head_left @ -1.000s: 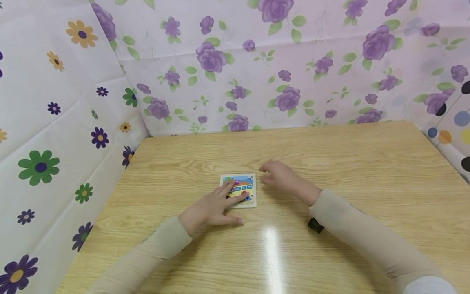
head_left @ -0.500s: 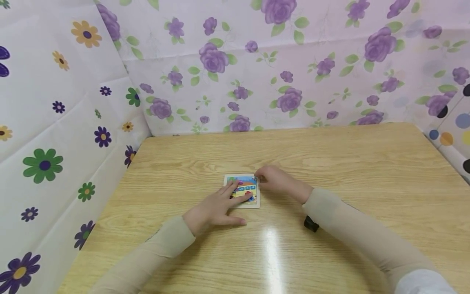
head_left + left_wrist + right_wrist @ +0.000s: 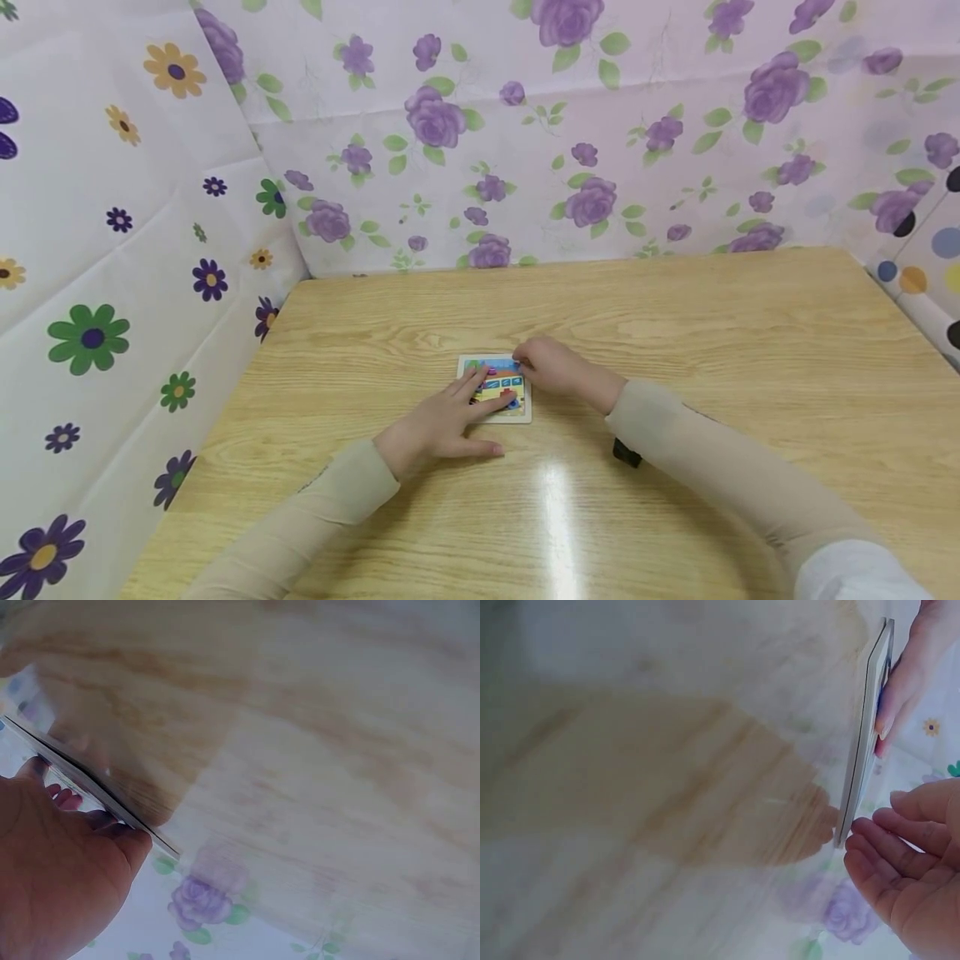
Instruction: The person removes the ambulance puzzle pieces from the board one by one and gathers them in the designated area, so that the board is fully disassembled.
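Observation:
A flat, white-bordered picture board [image 3: 527,408], its picture showing a yellow vehicle with blue windows and a red cross, lies on the wooden table. My left hand [image 3: 435,425] rests on it with straight, spread fingers, covering the picture's left part. At the board's far right corner is my right hand [image 3: 553,365], fingertips bent over the edge. From the right wrist, the board [image 3: 861,742] appears edge-on; the right hand [image 3: 915,862] has loosely bent fingers near its end, thumb apart. The left wrist view shows the left hand [image 3: 67,862] against the board's edge [image 3: 97,787].
The wooden table [image 3: 675,317] extends around the board on all sides. Behind it hangs a purple-rose cloth [image 3: 630,150], and a flower-patterned cloth [image 3: 142,275] is at the left. A small black device [image 3: 626,452] sits under the right wrist.
My right hand has moved left from beside the board to its far right corner, its fingers now bent over the edge. The left hand keeps its place on the board.

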The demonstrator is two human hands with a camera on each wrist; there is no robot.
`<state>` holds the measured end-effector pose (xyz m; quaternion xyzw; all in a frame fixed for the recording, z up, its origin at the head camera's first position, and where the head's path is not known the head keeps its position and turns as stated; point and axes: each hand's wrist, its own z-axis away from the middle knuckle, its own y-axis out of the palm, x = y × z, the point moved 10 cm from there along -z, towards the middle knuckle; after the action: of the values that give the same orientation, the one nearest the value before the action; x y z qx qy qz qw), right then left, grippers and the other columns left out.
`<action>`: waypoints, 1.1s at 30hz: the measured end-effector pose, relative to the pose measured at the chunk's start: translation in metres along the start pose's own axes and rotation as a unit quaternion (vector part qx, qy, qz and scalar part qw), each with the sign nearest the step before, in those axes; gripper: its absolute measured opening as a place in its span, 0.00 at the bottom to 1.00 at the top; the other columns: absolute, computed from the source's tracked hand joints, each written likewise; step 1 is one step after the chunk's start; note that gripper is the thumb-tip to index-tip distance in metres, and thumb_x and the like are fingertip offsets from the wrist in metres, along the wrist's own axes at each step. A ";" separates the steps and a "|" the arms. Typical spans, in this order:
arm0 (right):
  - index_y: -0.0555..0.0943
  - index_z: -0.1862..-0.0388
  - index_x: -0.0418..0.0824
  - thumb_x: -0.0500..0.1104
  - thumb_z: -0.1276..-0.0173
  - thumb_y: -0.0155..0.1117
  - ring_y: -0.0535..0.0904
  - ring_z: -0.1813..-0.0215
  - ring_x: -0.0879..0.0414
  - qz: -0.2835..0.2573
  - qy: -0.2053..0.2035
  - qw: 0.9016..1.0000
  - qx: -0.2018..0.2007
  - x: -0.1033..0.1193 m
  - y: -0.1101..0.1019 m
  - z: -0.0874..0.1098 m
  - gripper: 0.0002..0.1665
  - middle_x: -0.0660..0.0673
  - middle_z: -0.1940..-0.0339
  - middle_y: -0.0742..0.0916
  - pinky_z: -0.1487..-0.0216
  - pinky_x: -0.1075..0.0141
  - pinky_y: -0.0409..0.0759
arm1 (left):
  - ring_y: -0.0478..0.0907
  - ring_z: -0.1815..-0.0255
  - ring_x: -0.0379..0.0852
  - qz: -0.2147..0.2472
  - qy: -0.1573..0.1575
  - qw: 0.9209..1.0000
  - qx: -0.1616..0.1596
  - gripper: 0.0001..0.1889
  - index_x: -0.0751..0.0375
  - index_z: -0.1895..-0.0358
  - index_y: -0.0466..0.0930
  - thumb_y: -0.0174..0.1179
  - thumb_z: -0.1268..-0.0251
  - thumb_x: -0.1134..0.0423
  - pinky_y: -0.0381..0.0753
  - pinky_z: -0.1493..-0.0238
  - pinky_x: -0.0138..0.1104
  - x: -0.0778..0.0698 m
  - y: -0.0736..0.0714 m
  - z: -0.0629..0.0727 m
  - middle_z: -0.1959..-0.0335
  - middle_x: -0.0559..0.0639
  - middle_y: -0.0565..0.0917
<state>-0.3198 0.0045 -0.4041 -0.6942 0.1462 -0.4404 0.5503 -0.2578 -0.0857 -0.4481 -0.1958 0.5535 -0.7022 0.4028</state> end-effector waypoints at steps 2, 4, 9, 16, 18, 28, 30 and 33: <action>0.81 0.52 0.27 0.32 0.31 0.53 0.82 0.51 0.46 0.007 0.003 1.000 -0.001 0.001 0.000 -0.001 0.14 0.36 0.55 0.86 0.48 0.56 0.80 | 0.35 0.22 0.57 0.001 -0.001 1.000 0.000 0.41 0.29 0.25 0.43 0.45 0.40 0.27 0.53 0.28 0.53 0.000 -0.001 0.000 0.22 0.56 0.34; 0.81 0.53 0.27 0.31 0.31 0.52 0.82 0.51 0.45 0.009 0.010 1.000 -0.002 0.002 0.000 -0.002 0.14 0.35 0.55 0.86 0.48 0.56 0.80 | 0.35 0.22 0.57 0.003 -0.002 1.000 0.000 0.40 0.29 0.25 0.44 0.45 0.40 0.27 0.54 0.28 0.53 -0.001 -0.001 0.000 0.22 0.56 0.35; 0.80 0.52 0.27 0.29 0.32 0.51 0.82 0.49 0.44 0.007 0.037 0.999 0.004 0.000 0.002 -0.003 0.14 0.34 0.54 0.85 0.47 0.56 0.80 | 0.35 0.22 0.58 0.008 0.001 1.000 -0.001 0.40 0.30 0.25 0.44 0.45 0.40 0.27 0.53 0.28 0.53 -0.002 -0.001 0.000 0.22 0.57 0.35; 0.80 0.50 0.28 0.27 0.34 0.50 0.80 0.47 0.44 0.004 0.052 0.999 0.009 -0.002 0.003 -0.003 0.16 0.34 0.52 0.84 0.43 0.55 0.78 | 0.34 0.22 0.59 0.005 0.007 1.000 -0.004 0.41 0.31 0.25 0.44 0.45 0.40 0.27 0.53 0.27 0.53 -0.002 -0.001 0.000 0.22 0.58 0.35; 0.80 0.50 0.28 0.27 0.34 0.49 0.80 0.47 0.44 0.004 0.052 0.999 0.010 -0.003 0.004 -0.004 0.17 0.34 0.52 0.84 0.43 0.55 0.78 | 0.34 0.22 0.59 0.003 0.009 1.000 -0.004 0.41 0.32 0.25 0.44 0.45 0.40 0.28 0.51 0.27 0.53 -0.002 -0.001 0.001 0.22 0.59 0.35; 0.78 0.46 0.28 0.27 0.33 0.50 0.78 0.45 0.43 0.012 0.050 0.998 0.023 -0.006 0.007 -0.011 0.18 0.34 0.49 0.83 0.40 0.54 0.75 | 0.34 0.23 0.59 0.008 0.003 1.000 -0.008 0.41 0.33 0.25 0.44 0.45 0.39 0.28 0.49 0.26 0.52 -0.001 -0.002 0.001 0.22 0.59 0.35; 0.78 0.46 0.28 0.27 0.35 0.50 0.77 0.44 0.43 0.003 0.057 0.998 0.024 -0.010 0.008 -0.012 0.19 0.34 0.49 0.82 0.40 0.55 0.76 | 0.34 0.22 0.59 0.009 0.001 1.000 -0.003 0.41 0.32 0.25 0.43 0.45 0.38 0.28 0.48 0.26 0.51 -0.002 -0.002 0.000 0.22 0.59 0.34; 0.77 0.46 0.27 0.27 0.36 0.51 0.77 0.44 0.43 -0.008 0.063 0.998 0.024 -0.013 0.009 -0.014 0.19 0.34 0.48 0.82 0.40 0.55 0.75 | 0.33 0.22 0.58 0.010 -0.003 1.000 0.002 0.40 0.33 0.25 0.43 0.44 0.37 0.29 0.47 0.25 0.50 -0.002 -0.001 -0.001 0.22 0.59 0.34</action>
<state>-0.3351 0.0016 -0.4178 -0.6528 0.1648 -0.4910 0.5529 -0.2574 -0.0838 -0.4470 -0.1912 0.5534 -0.6983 0.4118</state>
